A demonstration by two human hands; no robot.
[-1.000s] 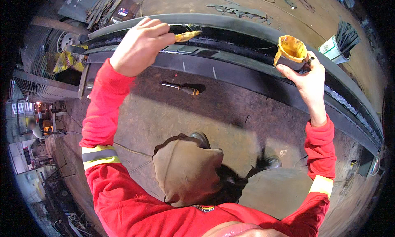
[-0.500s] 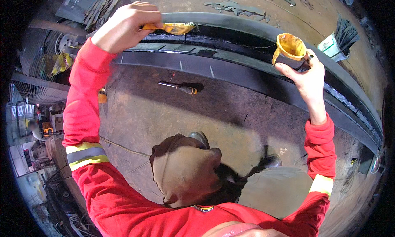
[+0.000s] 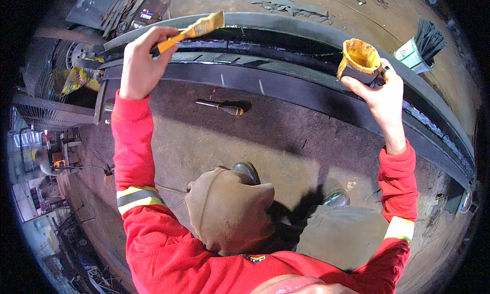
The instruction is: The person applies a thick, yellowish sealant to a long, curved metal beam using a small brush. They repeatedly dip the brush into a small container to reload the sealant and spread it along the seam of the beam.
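Observation:
My left hand [image 3: 146,59] is closed round the orange handle of a paintbrush [image 3: 196,29], held above the far left part of a long dark metal beam [image 3: 286,74]. The brush's bristle end is coated yellowish and points up and to the right. On the right, my right hand [image 3: 380,92] grips a small cup [image 3: 361,59] over the beam, thumb at the near side and fingers behind. Its rim and inner wall are smeared with yellow-brown stuff; the bottom inside is hard to make out.
A screwdriver [image 3: 224,107] lies on the floor on my side of the beam. Past the beam stands a white bucket [image 3: 412,56] full of dark rods. Flat dark scraps [image 3: 293,9] lie on the far floor. A yellow bag [image 3: 80,80] is at the left.
My left hand has moved right and slightly down, and the brush has swung from nearly level to tilted upward. My right hand and the cup have hardly moved.

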